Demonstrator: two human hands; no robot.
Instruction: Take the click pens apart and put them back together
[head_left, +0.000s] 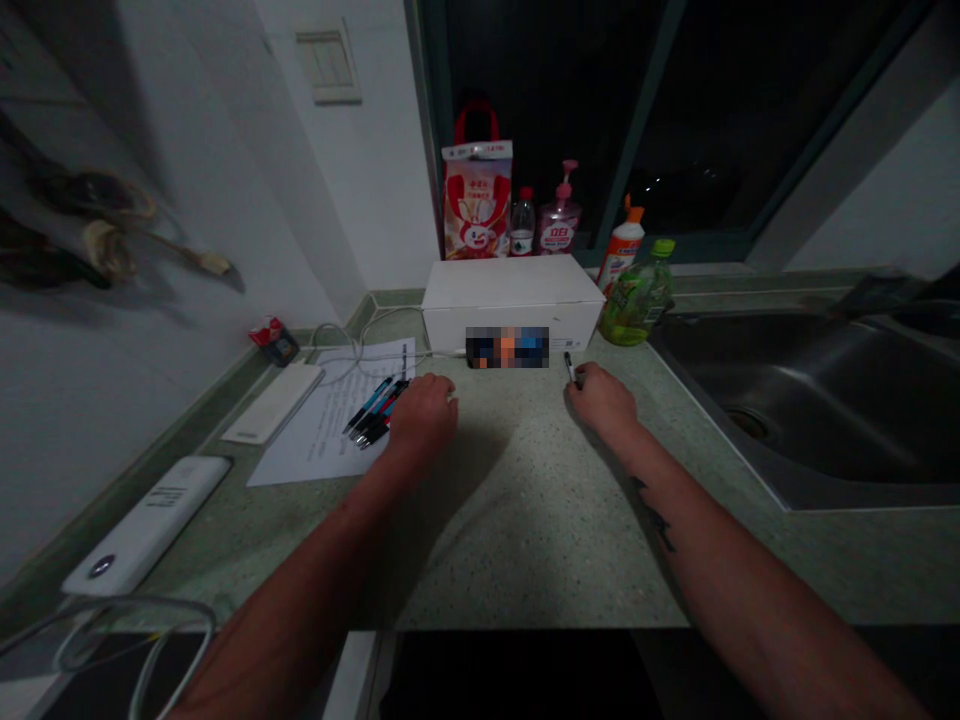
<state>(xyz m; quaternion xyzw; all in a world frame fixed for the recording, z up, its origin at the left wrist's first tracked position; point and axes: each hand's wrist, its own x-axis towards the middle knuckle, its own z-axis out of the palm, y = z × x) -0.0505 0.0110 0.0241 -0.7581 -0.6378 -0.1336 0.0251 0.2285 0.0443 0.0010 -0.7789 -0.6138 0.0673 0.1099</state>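
My right hand (604, 398) is closed around a black-and-white pen (570, 367), whose far end sticks out past the fingertips toward the white box. On the other side, my left hand (424, 413) is palm down beside a group of pens (375, 410), its fingers loosely bent and a small gap showing at the thumb. Nothing shows between those fingers. Several blue, red and black pens lie slanted side by side on a printed sheet of paper (300, 455). Part of the pen group is hidden behind my left hand.
A white box (514, 285) stands at the back, with a blurred phone-like object (508, 347) and cable before it. Bottles, including a green one (637, 305), and a red bag (478, 205) stand behind. A sink (750, 460) is right; white power banks (150, 520) lie left.
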